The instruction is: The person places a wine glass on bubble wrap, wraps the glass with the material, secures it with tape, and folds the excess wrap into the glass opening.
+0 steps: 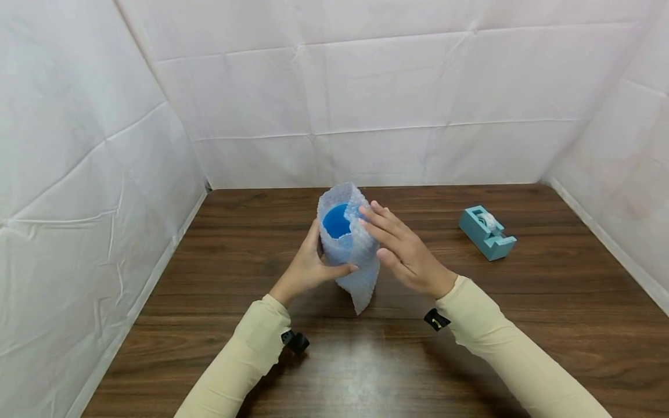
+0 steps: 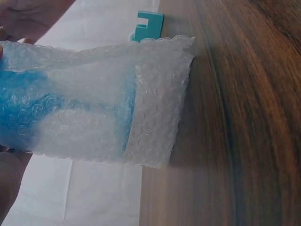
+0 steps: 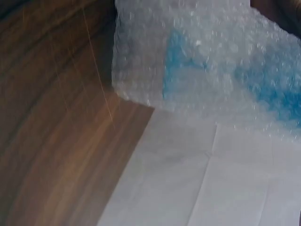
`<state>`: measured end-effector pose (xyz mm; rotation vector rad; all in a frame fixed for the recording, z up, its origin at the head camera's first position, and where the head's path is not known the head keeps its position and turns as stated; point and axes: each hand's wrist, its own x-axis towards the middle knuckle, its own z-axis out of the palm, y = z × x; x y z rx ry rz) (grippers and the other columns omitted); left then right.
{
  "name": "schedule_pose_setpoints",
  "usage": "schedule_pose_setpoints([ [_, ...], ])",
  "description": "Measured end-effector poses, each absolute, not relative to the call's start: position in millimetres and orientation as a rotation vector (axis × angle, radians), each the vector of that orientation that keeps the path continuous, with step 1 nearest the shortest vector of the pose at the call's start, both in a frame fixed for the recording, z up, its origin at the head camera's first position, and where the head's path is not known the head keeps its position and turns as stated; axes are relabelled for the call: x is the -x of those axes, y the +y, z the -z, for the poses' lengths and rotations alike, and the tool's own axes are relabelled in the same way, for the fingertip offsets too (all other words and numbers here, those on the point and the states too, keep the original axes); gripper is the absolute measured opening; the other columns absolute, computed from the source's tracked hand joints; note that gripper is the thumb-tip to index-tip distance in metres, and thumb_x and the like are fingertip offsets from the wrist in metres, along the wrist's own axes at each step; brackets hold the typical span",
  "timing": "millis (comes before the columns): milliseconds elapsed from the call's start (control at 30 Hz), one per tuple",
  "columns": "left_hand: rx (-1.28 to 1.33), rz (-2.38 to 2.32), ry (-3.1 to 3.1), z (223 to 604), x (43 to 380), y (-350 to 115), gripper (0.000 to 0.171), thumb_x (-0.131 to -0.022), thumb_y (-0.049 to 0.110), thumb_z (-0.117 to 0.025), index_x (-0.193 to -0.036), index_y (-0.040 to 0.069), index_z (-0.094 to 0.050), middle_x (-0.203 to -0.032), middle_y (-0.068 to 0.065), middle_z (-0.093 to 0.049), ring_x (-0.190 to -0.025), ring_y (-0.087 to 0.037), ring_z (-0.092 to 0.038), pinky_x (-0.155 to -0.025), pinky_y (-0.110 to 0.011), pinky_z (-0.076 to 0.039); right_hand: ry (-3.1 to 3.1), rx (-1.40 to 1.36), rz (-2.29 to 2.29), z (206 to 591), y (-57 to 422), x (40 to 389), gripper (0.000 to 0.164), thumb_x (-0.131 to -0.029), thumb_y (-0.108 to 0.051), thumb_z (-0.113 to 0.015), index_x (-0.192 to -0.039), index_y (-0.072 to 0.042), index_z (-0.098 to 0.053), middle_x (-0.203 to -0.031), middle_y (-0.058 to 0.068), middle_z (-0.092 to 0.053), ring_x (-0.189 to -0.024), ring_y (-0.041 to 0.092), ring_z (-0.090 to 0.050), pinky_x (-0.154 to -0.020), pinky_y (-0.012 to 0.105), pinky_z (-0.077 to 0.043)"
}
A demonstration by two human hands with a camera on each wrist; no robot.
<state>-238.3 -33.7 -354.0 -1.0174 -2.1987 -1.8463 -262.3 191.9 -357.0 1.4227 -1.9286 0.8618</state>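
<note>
A blue stemmed cup (image 1: 335, 220) stands inside a sleeve of bubble wrap (image 1: 360, 278), its open top facing up. Through the wrap, the left wrist view shows its blue bowl, a narrow stem and a wider foot. My left hand (image 1: 308, 261) grips the wrapped cup from the left, thumb across the front. On the other side, the straight fingers of my right hand (image 1: 405, 252) lie against the upper edge of the wrap. A pointed corner of wrap hangs below the hands.
A teal tape dispenser (image 1: 483, 232) with a roll of clear tape sits at the right on the dark wooden table (image 1: 251, 244). White sheeting (image 1: 366, 87) closes off the back and both sides.
</note>
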Motion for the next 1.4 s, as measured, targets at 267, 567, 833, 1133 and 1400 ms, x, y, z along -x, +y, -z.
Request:
schedule_pose_setpoints([
  [267, 1.048, 1.808, -2.19, 375, 254, -34, 0.103, -0.07, -0.01, -0.079, -0.15, 0.008, -0.017, -0.143, -0.015, -0.037, -0.128, -0.03, -0.044, -0.106, -0.048, -0.041, -1.896, -1.475, -0.565, 344, 197, 268, 0.042, -0.105, -0.032, -0.037, -0.129, -0.005, -0.059, -0.134, 0.01, -0.059, -0.137, 0.028, -0.041, -0.117, 0.039, -0.026],
  [567, 1.07, 1.791, -2.212, 378, 254, -34, 0.099, -0.072, -0.003, -0.081, -0.149, 0.012, -0.021, -0.14, -0.012, -0.041, -0.124, -0.027, -0.047, -0.102, -0.044, -0.045, -1.912, -1.536, -0.38, 332, 200, 270, 0.043, -0.105, -0.033, -0.034, -0.104, -0.007, -0.069, -0.103, 0.004, -0.071, -0.118, 0.026, -0.058, -0.103, 0.039, -0.044],
  [833, 1.104, 1.785, -2.224, 379, 253, -32, 0.105, -0.072, -0.005, -0.08, -0.153, 0.014, -0.016, -0.144, -0.013, -0.038, -0.125, -0.028, -0.046, -0.099, -0.042, -0.047, -1.922, -1.58, -0.382, 328, 197, 267, 0.046, -0.105, -0.032, -0.031, -0.083, -0.011, -0.067, -0.078, -0.001, -0.067, -0.1, 0.023, -0.064, -0.091, 0.039, -0.051],
  [1133, 1.158, 1.783, -2.224, 381, 253, -30, 0.104, -0.074, 0.001, -0.08, -0.153, 0.025, -0.018, -0.144, -0.009, -0.039, -0.123, -0.025, -0.047, -0.094, -0.037, -0.05, -1.931, -1.572, -0.343, 329, 192, 265, 0.053, -0.105, -0.032, -0.026, -0.063, -0.016, -0.053, -0.063, -0.003, -0.051, -0.078, 0.018, -0.057, -0.074, 0.035, -0.047],
  [1400, 1.15, 1.74, -2.246, 381, 253, -32, 0.101, -0.074, 0.001, -0.081, -0.152, 0.018, -0.019, -0.142, -0.008, -0.039, -0.124, -0.024, -0.046, -0.098, -0.04, -0.047, -1.857, -1.466, -0.504, 335, 193, 265, 0.043, -0.103, -0.037, -0.037, -0.087, -0.009, -0.065, -0.107, 0.013, -0.058, -0.101, 0.028, -0.049, -0.089, 0.041, -0.043],
])
